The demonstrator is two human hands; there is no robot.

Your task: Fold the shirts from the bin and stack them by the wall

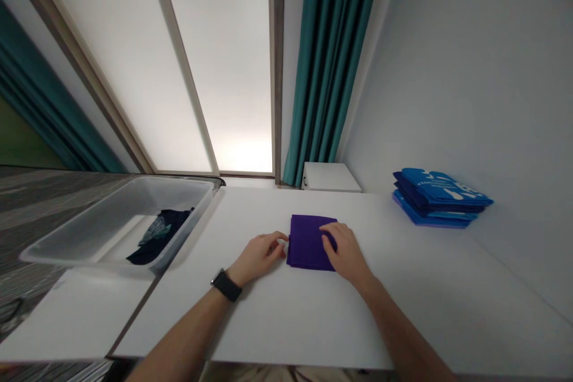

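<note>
A folded purple cloth (308, 243) lies flat as a near-square on the white table in front of me. My left hand (262, 258), with a black watch (226, 285) on its wrist, rests at the cloth's left edge. Its fingers are bent, thumb and index finger apart, the fingertips close to or touching the edge. My right hand (347, 253) lies over the cloth's right side, fingers curved and apart, fingertips on the fabric. It hides the right edge of the cloth.
A stack of folded blue cloths (441, 200) with white print stands on the table's right side. At left, a translucent plastic bin (111, 197) holds a dark printed cloth (161, 236). A white cabinet (330, 177) stands beyond the table, near teal curtains (335, 65).
</note>
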